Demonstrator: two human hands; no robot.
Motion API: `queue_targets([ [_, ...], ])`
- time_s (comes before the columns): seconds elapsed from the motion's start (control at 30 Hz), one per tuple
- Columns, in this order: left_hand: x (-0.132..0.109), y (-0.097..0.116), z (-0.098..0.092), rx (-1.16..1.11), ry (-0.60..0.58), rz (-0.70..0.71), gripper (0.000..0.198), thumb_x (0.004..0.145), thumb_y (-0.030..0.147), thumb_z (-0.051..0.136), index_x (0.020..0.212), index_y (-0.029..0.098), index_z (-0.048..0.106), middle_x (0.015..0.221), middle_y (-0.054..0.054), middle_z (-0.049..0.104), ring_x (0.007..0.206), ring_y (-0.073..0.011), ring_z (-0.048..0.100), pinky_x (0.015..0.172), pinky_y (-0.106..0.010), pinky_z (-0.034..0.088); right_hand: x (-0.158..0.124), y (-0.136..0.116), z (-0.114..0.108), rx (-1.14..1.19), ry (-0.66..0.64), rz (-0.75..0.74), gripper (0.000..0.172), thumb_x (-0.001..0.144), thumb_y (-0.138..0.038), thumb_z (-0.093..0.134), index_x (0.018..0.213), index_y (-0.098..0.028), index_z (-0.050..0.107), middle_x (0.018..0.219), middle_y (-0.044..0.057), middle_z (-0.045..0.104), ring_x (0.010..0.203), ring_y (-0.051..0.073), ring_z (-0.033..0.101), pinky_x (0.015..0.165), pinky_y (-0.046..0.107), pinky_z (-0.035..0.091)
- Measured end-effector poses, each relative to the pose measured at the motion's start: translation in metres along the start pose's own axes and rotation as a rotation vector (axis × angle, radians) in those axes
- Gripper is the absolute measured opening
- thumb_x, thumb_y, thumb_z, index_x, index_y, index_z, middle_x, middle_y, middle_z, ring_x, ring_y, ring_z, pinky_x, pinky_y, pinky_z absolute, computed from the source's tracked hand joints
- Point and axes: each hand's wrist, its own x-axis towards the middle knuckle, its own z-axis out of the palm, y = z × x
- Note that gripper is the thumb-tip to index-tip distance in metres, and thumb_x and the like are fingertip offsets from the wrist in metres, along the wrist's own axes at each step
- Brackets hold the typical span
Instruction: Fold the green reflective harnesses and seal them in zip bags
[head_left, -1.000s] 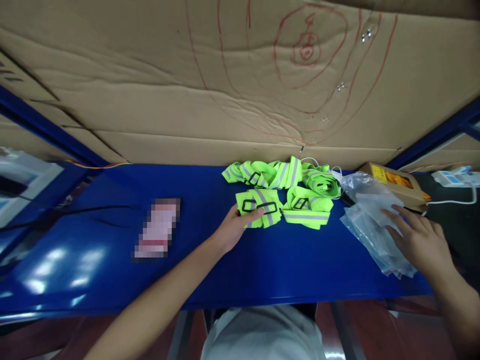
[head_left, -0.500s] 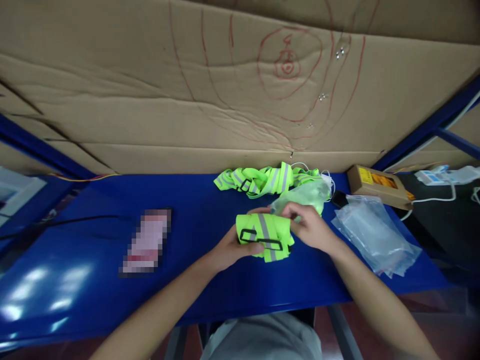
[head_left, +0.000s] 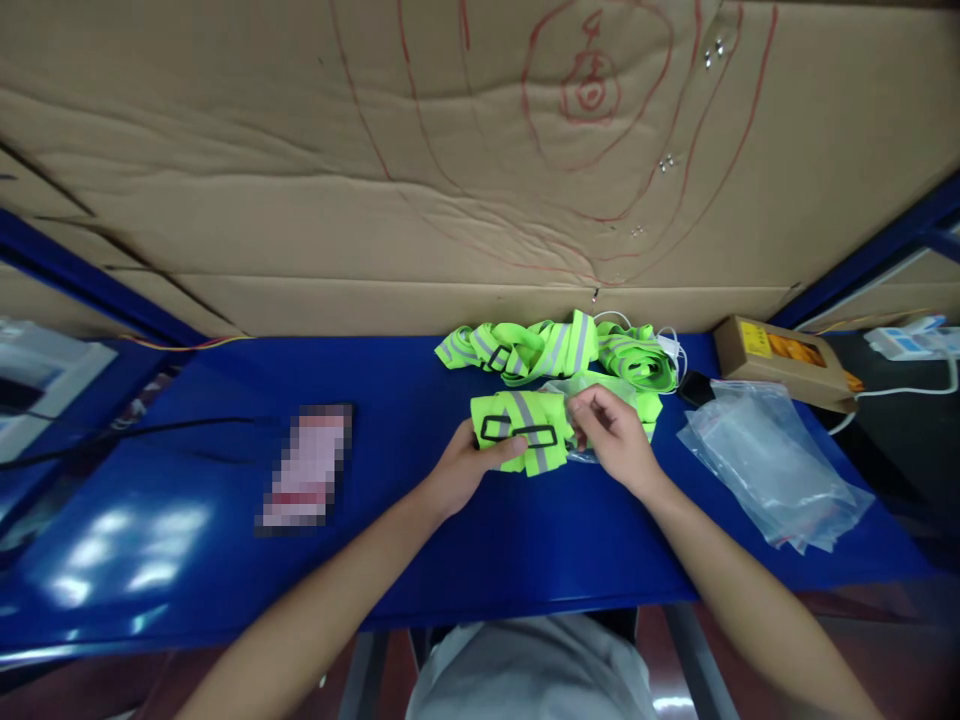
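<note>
My left hand (head_left: 469, 462) grips a rolled neon-yellow reflective strap (head_left: 517, 455) with grey stripes, its thumb across the front near two black rectangular buckles. Close against the roll's right side, my right hand (head_left: 611, 435) is closed in a pinch on the edge of a clear plastic bag (head_left: 583, 456). Most of that bag is hidden behind the roll and my fingers. Beyond both hands lies a heap of similar reflective straps (head_left: 525, 350), with a coiled strap (head_left: 641, 360) at its right end.
Flat clear zip bags (head_left: 776, 465) are stacked on the blue table (head_left: 420, 570) at right, before a cardboard box (head_left: 784, 360). A phone with a blurred screen (head_left: 307, 468) lies at left beside a black cable (head_left: 150, 430). A cardboard panel (head_left: 300, 230) rises behind.
The strap roll and left hand have shifted slightly away from me. The plastic bag has gone from above the right hand to lower, behind the roll. The camera view has tilted a little.
</note>
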Motion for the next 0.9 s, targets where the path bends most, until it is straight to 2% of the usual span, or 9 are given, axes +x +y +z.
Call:
queue_targets([
  [0.1,0.002,-0.001,0.002,0.031,0.049,0.058,0.051,0.073,0.032,0.089,0.119,0.016,0.074,0.117,-0.012,0.078,0.111,-0.0344,0.072,0.098,-0.045,0.057,-0.005,-0.003,0.002,-0.21,0.085,-0.117,0.028,0.1,-0.044,0.057,0.083,-0.021,0.055,0.064,-0.004,0.056,0.055,0.012,0.054,0.055,0.024,0.043],
  [0.23,0.003,-0.002,0.003,0.123,0.071,0.128,0.051,0.075,0.033,0.087,0.121,0.017,0.073,0.117,-0.011,0.077,0.11,-0.0334,0.072,0.096,-0.044,0.058,-0.009,-0.005,0.002,-0.451,0.121,-0.298,0.021,0.102,-0.034,0.055,0.087,-0.021,0.057,0.072,-0.001,0.06,0.063,0.012,0.056,0.063,0.025,0.044],
  [0.4,0.002,0.004,0.003,0.337,0.035,0.209,0.049,0.078,0.033,0.084,0.122,0.018,0.069,0.125,-0.01,0.074,0.118,-0.0304,0.068,0.1,-0.041,0.055,-0.012,-0.004,0.002,-0.555,0.064,-0.457,0.014,0.104,-0.028,0.053,0.093,-0.021,0.057,0.081,0.001,0.062,0.069,0.014,0.059,0.065,0.026,0.045],
  [0.5,-0.001,0.005,0.007,0.364,0.077,0.273,0.049,0.077,0.032,0.085,0.12,0.019,0.066,0.123,-0.009,0.074,0.115,-0.0284,0.069,0.099,-0.04,0.055,-0.015,-0.004,0.004,-0.579,0.056,-0.519,0.009,0.104,-0.025,0.053,0.097,-0.021,0.057,0.084,0.003,0.063,0.072,0.015,0.06,0.067,0.027,0.047],
  [0.6,-0.004,0.004,0.009,0.294,0.127,0.303,0.05,0.073,0.032,0.088,0.117,0.019,0.067,0.12,-0.008,0.075,0.111,-0.0281,0.071,0.098,-0.039,0.056,-0.016,-0.006,0.009,-0.546,0.092,-0.473,0.006,0.103,-0.025,0.054,0.1,-0.022,0.057,0.086,0.003,0.063,0.074,0.015,0.062,0.069,0.027,0.049],
  [0.73,-0.001,0.003,0.004,0.03,0.169,0.158,0.05,0.07,0.034,0.09,0.113,0.018,0.072,0.112,-0.008,0.078,0.104,-0.0305,0.074,0.093,-0.042,0.059,-0.017,-0.007,0.016,-0.513,0.172,-0.299,0.012,0.099,-0.032,0.059,0.104,-0.021,0.059,0.089,0.004,0.064,0.07,0.015,0.063,0.068,0.029,0.053],
  [0.8,0.002,0.004,0.001,-0.082,0.161,0.101,0.05,0.07,0.034,0.091,0.114,0.018,0.073,0.113,-0.01,0.078,0.107,-0.0321,0.073,0.096,-0.044,0.058,-0.017,-0.007,0.017,-0.473,0.144,-0.213,0.017,0.098,-0.036,0.06,0.102,-0.02,0.062,0.089,0.004,0.067,0.065,0.015,0.063,0.064,0.029,0.054],
  [0.9,0.004,0.005,-0.001,-0.172,0.103,0.033,0.046,0.074,0.034,0.088,0.114,0.016,0.074,0.115,-0.012,0.078,0.11,-0.0333,0.073,0.099,-0.045,0.057,-0.016,-0.006,0.017,-0.24,0.059,-0.068,0.024,0.099,-0.044,0.058,0.096,-0.021,0.064,0.077,0.002,0.067,0.056,0.015,0.064,0.055,0.027,0.053],
])
